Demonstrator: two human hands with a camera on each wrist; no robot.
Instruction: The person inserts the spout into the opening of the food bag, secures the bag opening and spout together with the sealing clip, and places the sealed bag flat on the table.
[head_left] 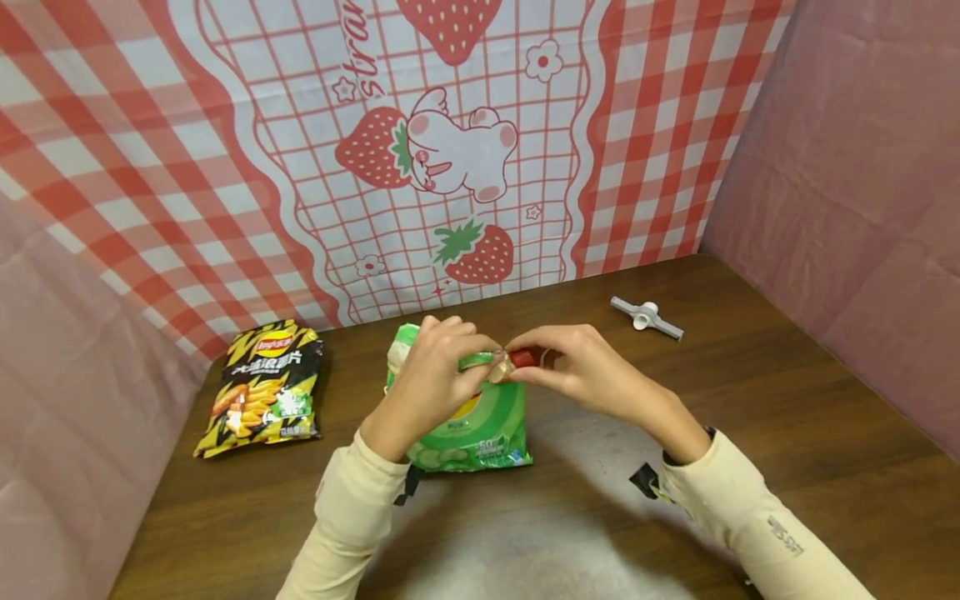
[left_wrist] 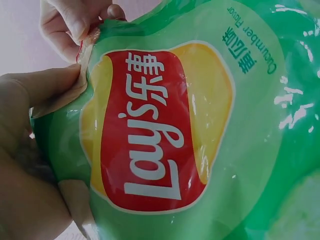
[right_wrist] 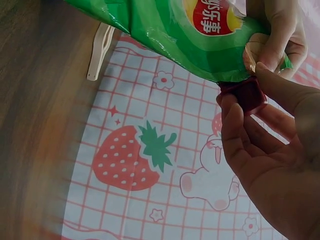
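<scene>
A green bag of Lay's cucumber-flavor chips (head_left: 468,433) stands on the table, its printed front plain in the left wrist view (left_wrist: 160,135). My left hand (head_left: 431,375) pinches the folded top edge, where a pale inner side of the bag shows. At the other end of that edge, my right hand (head_left: 581,362) holds a small red block-like object (right_wrist: 245,96) between thumb and fingers. This red piece is against the bag's corner; its exact kind cannot be told. The fingertips of both hands are close together.
A black and yellow Lay's chip bag (head_left: 262,387) lies on the left of the brown wooden table (head_left: 570,542). Toward the back right lies a grey bar with a round white middle (head_left: 647,317). Checked strawberry-print cloth (head_left: 645,167) hangs behind; pink cloth (head_left: 847,208) flanks the table.
</scene>
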